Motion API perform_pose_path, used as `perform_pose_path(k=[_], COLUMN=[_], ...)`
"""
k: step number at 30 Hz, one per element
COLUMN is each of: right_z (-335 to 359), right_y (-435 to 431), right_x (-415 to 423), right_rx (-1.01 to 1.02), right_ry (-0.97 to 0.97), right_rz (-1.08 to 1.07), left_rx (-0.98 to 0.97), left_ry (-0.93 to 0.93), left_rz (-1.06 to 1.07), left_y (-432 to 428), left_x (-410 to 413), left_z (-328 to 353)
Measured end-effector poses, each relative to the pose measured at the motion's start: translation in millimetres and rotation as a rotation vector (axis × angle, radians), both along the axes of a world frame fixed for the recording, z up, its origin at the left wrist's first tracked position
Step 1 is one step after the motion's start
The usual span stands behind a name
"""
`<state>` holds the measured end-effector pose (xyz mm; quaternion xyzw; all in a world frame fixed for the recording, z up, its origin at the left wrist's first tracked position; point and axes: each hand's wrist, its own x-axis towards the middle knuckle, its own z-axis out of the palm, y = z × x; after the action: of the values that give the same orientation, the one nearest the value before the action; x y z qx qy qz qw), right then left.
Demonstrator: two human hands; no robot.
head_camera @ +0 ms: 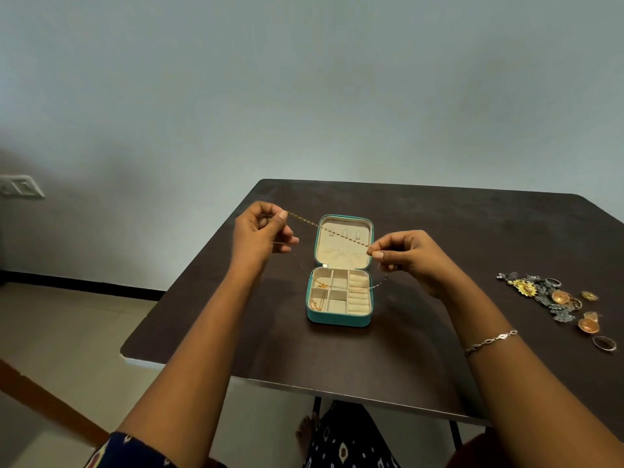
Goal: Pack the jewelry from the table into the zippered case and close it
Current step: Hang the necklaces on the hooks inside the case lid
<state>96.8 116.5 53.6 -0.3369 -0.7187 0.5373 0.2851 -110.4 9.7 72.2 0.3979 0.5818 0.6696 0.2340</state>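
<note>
Head view: teal case [337, 319] lies open on the bench [439, 231].
Left grip [260, 231]: pinching gold chain [324, 228], left end.
Right grip [405, 255]: pinching its right end, above the case.
Jewelry pile [553, 298]: right side.

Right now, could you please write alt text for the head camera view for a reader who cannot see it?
A person's left hand and right hand pinch a thin gold chain stretched above an open teal case on a dark table. Two of its compartments hold fine gold pieces, and a pile of jewelry lies to the right.
</note>
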Motion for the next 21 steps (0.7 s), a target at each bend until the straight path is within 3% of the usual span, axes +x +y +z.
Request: perform_pose_path(k=[12, 21], right_z=[-2, 7], right_y=[1, 9], right_x=[25, 43], right_rx=[-0.142, -0.264], right_ry=[0.101, 0.341], right_rz=[-0.135, -0.271], left_rx=[-0.011, -0.156], left_ry=[-0.026, -0.06], left_rz=[0.078, 0.054], left_y=[-4, 0], left_x=[-18, -8], left_z=[3, -7])
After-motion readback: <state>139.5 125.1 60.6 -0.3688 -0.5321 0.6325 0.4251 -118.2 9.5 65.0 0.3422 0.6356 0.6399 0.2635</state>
